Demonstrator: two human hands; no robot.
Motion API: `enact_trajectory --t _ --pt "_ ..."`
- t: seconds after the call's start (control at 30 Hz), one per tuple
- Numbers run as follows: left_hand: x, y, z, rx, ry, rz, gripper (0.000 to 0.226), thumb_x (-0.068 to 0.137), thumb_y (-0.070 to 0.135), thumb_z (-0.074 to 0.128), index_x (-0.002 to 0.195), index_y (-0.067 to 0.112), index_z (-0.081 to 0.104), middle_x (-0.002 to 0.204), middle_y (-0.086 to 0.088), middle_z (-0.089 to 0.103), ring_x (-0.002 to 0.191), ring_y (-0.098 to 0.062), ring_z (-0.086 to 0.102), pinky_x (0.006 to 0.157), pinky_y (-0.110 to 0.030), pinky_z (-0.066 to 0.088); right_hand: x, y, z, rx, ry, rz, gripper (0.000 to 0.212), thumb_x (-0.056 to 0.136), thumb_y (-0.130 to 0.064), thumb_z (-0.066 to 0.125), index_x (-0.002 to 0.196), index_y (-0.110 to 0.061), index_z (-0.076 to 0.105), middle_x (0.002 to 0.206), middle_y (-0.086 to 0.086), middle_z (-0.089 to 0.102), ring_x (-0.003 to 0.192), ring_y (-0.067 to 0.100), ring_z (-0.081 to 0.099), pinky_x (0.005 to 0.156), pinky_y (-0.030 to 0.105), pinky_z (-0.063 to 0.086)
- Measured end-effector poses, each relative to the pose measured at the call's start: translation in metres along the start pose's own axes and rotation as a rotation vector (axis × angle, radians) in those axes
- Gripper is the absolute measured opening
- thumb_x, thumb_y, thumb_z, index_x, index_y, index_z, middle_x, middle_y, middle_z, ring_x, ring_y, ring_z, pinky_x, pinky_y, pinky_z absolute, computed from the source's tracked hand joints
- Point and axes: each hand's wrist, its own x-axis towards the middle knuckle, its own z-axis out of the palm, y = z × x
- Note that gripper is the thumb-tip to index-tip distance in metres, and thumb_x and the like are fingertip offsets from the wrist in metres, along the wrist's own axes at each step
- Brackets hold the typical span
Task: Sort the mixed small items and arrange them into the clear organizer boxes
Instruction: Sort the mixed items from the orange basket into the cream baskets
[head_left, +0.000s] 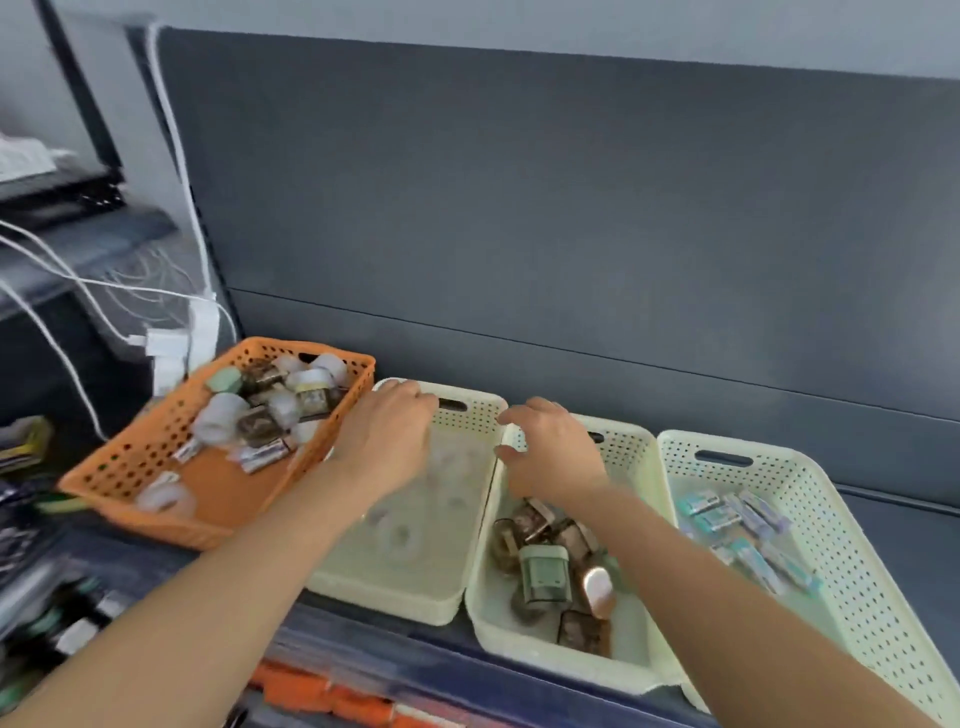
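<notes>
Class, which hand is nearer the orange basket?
Left. The left hand hovers just beside the orange basket, over the neighbouring cream basket; the right hand is farther right.

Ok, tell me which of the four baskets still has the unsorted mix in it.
The orange basket at far left. It alone holds a jumble of white rolls, brown boxes and small packs, and it is the only one not cream-coloured; each cream basket holds roughly one kind.

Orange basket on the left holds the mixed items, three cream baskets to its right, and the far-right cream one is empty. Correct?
Not quite. In the head view the far-right cream basket is not empty: it holds small teal-and-lilac packets. The rest stands: mixed items in the orange basket, three cream baskets beside it.
</notes>
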Motion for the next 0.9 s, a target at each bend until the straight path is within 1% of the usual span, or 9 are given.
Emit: enact_trajectory --t 0.1,0.17,0.33,0.43,0.5,0.63,0.77,0.83,0.9 --pt "-0.023 -0.055 -0.004 -0.017 -0.011 -0.104 0.016 0.087 0.017 0.054 0.101 0.018 0.062 0.102 -0.002 0.058 0.098 -0.025 0.055 0.068 -0.035 0.045 0.022 -0.053 0.026 0.023 -0.064 -0.084 0.037 0.089 -0.035 0.059 0.125 -0.024 0.058 0.126 -0.001 0.055 0.121 0.019 0.047 0.095 0.035 0.045" --pt "-0.039 -0.09 -0.005 -0.045 -0.03 -0.141 0.012 0.087 0.016 0.051 0.093 0.016 0.061 0.097 -0.001 0.056 0.094 -0.024 0.054 0.069 -0.037 0.049 0.035 -0.087 0.043 0.049 -0.092 -0.123 0.035 0.089 -0.035 0.059 0.122 -0.025 0.059 0.125 -0.002 0.055 0.121 0.018 0.048 0.093 0.034 0.046" --pt "-0.065 -0.175 -0.001 -0.038 -0.1 -0.199 0.019 0.087 0.024 0.054 0.102 0.016 0.063 0.101 -0.003 0.057 0.097 -0.024 0.054 0.07 -0.036 0.048 0.067 -0.163 0.086 0.061 -0.135 -0.238 0.03 0.087 -0.027 0.06 0.116 -0.02 0.063 0.112 0.0 0.058 0.111 0.02 0.051 0.085 0.033 0.048" --pt "-0.073 -0.217 0.008 -0.015 -0.177 -0.214 0.015 0.089 0.019 0.052 0.098 0.014 0.063 0.104 -0.005 0.056 0.1 -0.024 0.052 0.068 -0.033 0.044 0.085 -0.196 0.111 0.036 -0.185 -0.253 0.029 0.086 -0.023 0.059 0.114 -0.017 0.063 0.11 0.005 0.06 0.108 0.024 0.053 0.085 0.036 0.049" --pt "-0.074 -0.239 0.017 -0.017 -0.21 -0.216 0.019 0.089 0.014 0.052 0.104 0.014 0.063 0.11 -0.005 0.055 0.104 -0.023 0.051 0.07 -0.031 0.043 0.095 -0.21 0.126 -0.008 -0.219 -0.252 0.026 0.086 -0.022 0.057 0.11 -0.016 0.063 0.108 0.006 0.06 0.108 0.026 0.053 0.085 0.036 0.049" --pt "-0.068 -0.266 0.036 -0.119 -0.25 -0.221 0.047 0.089 0.006 0.051 0.135 0.014 0.044 0.131 -0.005 0.046 0.117 -0.023 0.047 0.087 -0.039 0.05 0.112 -0.226 0.147 -0.044 -0.274 -0.236 0.038 0.087 -0.022 0.057 0.124 -0.018 0.056 0.123 0.005 0.054 0.118 0.026 0.046 0.093 0.038 0.046" --pt "-0.056 -0.275 0.052 -0.159 -0.255 -0.181 0.056 0.087 -0.002 0.047 0.141 0.008 0.036 0.14 -0.009 0.042 0.127 -0.027 0.041 0.102 -0.04 0.041 0.128 -0.236 0.161 -0.066 -0.256 -0.268 0.042 0.085 -0.021 0.06 0.127 -0.018 0.054 0.128 0.002 0.053 0.12 0.025 0.045 0.096 0.04 0.045" --pt "-0.049 -0.275 0.057 -0.14 -0.222 -0.177 0.054 0.086 -0.004 0.045 0.139 0.007 0.037 0.135 -0.012 0.046 0.121 -0.028 0.046 0.099 -0.038 0.043 0.135 -0.241 0.166 -0.084 -0.259 -0.255 0.042 0.084 -0.022 0.062 0.124 -0.016 0.054 0.126 0.003 0.054 0.117 0.026 0.045 0.093 0.041 0.046" --pt "-0.044 -0.275 0.061 -0.128 -0.175 -0.205 0.047 0.088 -0.003 0.044 0.134 0.007 0.042 0.125 -0.012 0.048 0.11 -0.027 0.051 0.088 -0.036 0.048 0.142 -0.245 0.17 -0.066 -0.264 -0.23 0.037 0.082 -0.018 0.062 0.118 -0.013 0.055 0.12 0.005 0.056 0.112 0.027 0.047 0.088 0.038 0.047"
